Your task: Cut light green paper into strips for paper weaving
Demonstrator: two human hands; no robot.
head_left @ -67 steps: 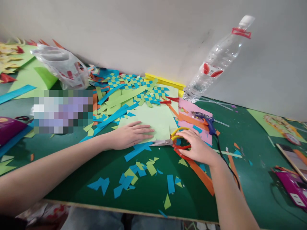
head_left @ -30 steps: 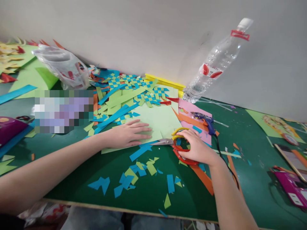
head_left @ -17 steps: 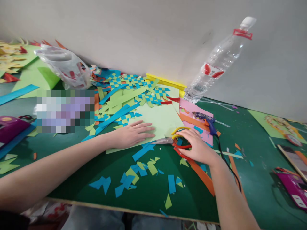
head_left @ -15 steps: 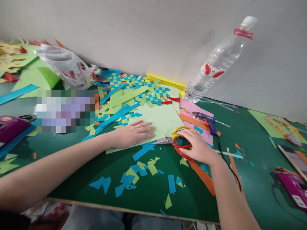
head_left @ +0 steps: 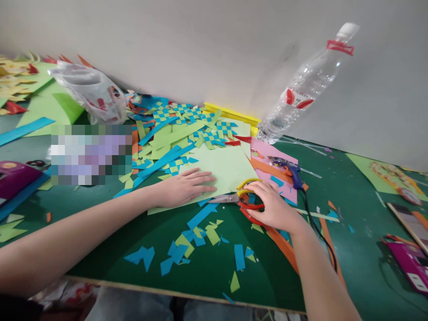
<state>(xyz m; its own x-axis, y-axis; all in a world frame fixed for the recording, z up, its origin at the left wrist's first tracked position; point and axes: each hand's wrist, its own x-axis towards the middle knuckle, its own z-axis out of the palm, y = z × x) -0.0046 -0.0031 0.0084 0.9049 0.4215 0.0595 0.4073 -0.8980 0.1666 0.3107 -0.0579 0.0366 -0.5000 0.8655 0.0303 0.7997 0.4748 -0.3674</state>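
Observation:
My left hand (head_left: 187, 187) lies flat with its fingers stretched out on a pale green sheet of paper (head_left: 230, 167). In my right hand (head_left: 272, 203) is a pair of scissors (head_left: 229, 198) with one yellow and one red handle. The blades point left along the sheet's near edge, their tips close to my left fingertips. Blue and green paper scraps (head_left: 197, 236) lie scattered on the table in front of the sheet. Behind it is a heap of paper strips and blue-and-green woven paper pieces (head_left: 190, 116).
A clear plastic bottle (head_left: 301, 89) stands by the wall. A blue glue gun (head_left: 294, 174) with a black cord rests on pink paper (head_left: 290, 154). At the left stands a white plastic bag (head_left: 90, 91); a purple case (head_left: 409, 263) lies right, on the green table (head_left: 110, 249).
My right hand and the scissors have shifted slightly left along the paper's edge. The left hand has stayed in place.

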